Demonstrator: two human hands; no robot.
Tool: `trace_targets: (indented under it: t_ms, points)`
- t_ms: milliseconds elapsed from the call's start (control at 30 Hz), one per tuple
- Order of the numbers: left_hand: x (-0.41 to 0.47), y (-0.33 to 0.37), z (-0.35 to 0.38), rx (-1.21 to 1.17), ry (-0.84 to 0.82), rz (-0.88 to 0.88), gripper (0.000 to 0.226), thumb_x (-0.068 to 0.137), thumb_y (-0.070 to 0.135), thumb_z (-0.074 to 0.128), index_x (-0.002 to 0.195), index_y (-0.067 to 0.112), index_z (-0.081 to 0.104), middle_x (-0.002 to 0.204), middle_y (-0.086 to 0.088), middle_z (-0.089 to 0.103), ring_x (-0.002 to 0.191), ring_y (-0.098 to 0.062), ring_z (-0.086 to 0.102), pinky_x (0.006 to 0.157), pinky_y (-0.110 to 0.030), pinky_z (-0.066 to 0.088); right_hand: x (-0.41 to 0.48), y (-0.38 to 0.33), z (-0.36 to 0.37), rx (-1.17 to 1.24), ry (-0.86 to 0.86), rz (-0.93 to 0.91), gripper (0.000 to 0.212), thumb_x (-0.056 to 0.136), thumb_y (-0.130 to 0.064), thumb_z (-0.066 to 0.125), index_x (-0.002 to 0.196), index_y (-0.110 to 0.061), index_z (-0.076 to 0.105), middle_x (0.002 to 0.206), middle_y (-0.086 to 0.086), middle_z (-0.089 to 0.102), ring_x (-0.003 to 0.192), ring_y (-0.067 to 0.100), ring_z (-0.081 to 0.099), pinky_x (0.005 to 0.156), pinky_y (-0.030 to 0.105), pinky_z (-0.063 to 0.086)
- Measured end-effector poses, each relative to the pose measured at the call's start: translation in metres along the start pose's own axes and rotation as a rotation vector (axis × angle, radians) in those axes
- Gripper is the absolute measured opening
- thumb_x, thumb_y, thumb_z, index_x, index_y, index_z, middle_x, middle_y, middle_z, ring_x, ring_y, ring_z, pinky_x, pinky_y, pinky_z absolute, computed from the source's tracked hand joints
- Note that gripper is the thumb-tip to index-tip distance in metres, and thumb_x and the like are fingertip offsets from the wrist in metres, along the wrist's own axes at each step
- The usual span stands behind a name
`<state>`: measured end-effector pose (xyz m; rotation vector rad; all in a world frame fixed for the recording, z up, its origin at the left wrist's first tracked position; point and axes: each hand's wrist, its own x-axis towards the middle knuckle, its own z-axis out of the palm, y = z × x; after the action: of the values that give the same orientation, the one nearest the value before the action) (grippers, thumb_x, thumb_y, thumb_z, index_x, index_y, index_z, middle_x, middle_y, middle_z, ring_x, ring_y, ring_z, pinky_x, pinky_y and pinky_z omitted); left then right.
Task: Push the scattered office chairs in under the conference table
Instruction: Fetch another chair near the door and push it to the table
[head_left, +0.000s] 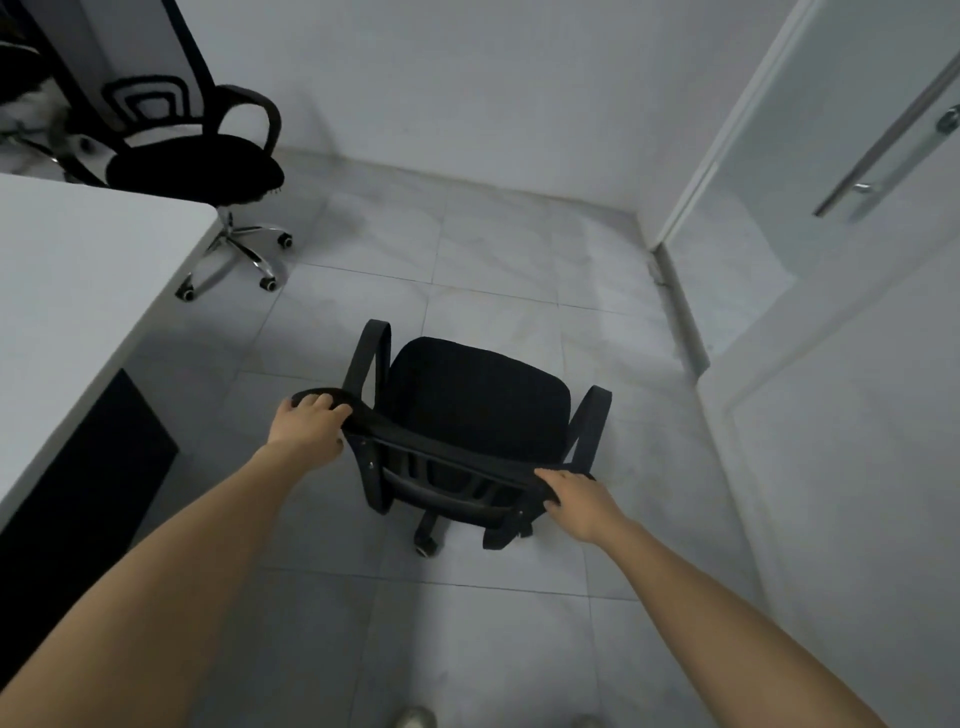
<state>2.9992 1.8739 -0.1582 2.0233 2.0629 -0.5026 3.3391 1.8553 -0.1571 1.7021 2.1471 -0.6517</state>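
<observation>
A black office chair (478, 395) with two armrests stands on the tiled floor in front of me, its seat facing away. My left hand (309, 423) grips the left end of its backrest top, fingers curled over the edge. My right hand (579, 499) grips the right end of the same backrest. The white conference table (78, 270) fills the left side, its corner near the middle left. A second black chair (195, 166) with a chrome wheeled base stands beyond the table's far corner, not tucked under it.
A white wall runs across the back and down the right. A glass door (852, 130) with a long metal handle is at the upper right. A dark table support (88, 467) stands under the table at the left. Grey floor tiles lie between chair and table.
</observation>
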Motion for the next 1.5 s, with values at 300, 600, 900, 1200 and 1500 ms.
trace_targets:
  t_ms: [300, 600, 900, 1200, 1500]
  points:
    - [-0.069, 0.044, 0.031, 0.108, 0.132, -0.095, 0.041, 0.095, 0.049, 0.038, 0.129, 0.028, 0.045, 0.131, 0.004, 0.052, 0.129, -0.022, 0.045, 0.111, -0.039, 0.026, 0.01, 0.05, 0.01, -0.06, -0.005, -0.214, 0.04, 0.096, -0.012, 0.042, 0.132, -0.028, 0.048, 0.129, 0.0, 0.058, 0.121, 0.024, 0.05, 0.106, 0.041, 0.034]
    - [-0.202, 0.124, 0.102, 0.005, 0.313, -0.192, 0.045, 0.043, 0.047, 0.09, 0.073, 0.02, 0.069, 0.066, -0.003, 0.062, 0.058, -0.024, 0.064, 0.047, -0.033, 0.049, -0.003, 0.09, -0.01, -0.267, -0.142, -0.558, 0.046, 0.095, -0.004, 0.04, 0.126, -0.034, 0.054, 0.131, -0.003, 0.057, 0.128, 0.021, 0.044, 0.108, 0.043, 0.023]
    - [-0.301, 0.21, 0.14, -0.171, 0.243, -0.357, 0.057, 0.079, 0.066, 0.032, 0.06, 0.022, 0.063, 0.054, 0.006, 0.056, 0.045, -0.014, 0.058, 0.039, -0.02, 0.04, -0.017, 0.082, -0.008, -0.456, -0.192, -0.801, 0.059, 0.091, 0.005, 0.036, 0.133, -0.035, 0.048, 0.14, -0.007, 0.049, 0.134, 0.021, 0.034, 0.113, 0.045, 0.016]
    - [-0.361, 0.276, 0.168, -0.29, 0.187, -0.547, 0.036, 0.051, 0.049, 0.053, 0.074, 0.026, 0.068, 0.062, 0.004, 0.061, 0.051, -0.018, 0.061, 0.039, -0.02, 0.035, -0.034, 0.053, 0.01, -0.635, -0.243, -0.985, 0.062, 0.091, 0.005, 0.037, 0.138, -0.034, 0.04, 0.151, -0.006, 0.035, 0.143, 0.023, 0.018, 0.117, 0.047, 0.003]
    - [-0.378, 0.287, 0.168, -0.431, 0.173, -0.781, 0.041, 0.05, 0.048, 0.04, 0.067, 0.033, 0.075, 0.056, 0.017, 0.066, 0.046, -0.005, 0.064, 0.036, -0.017, 0.046, -0.025, 0.013, 0.016, -0.683, -0.215, -1.079, 0.063, 0.091, 0.004, 0.038, 0.138, -0.038, 0.04, 0.152, -0.006, 0.035, 0.143, 0.02, 0.019, 0.117, 0.045, 0.005]
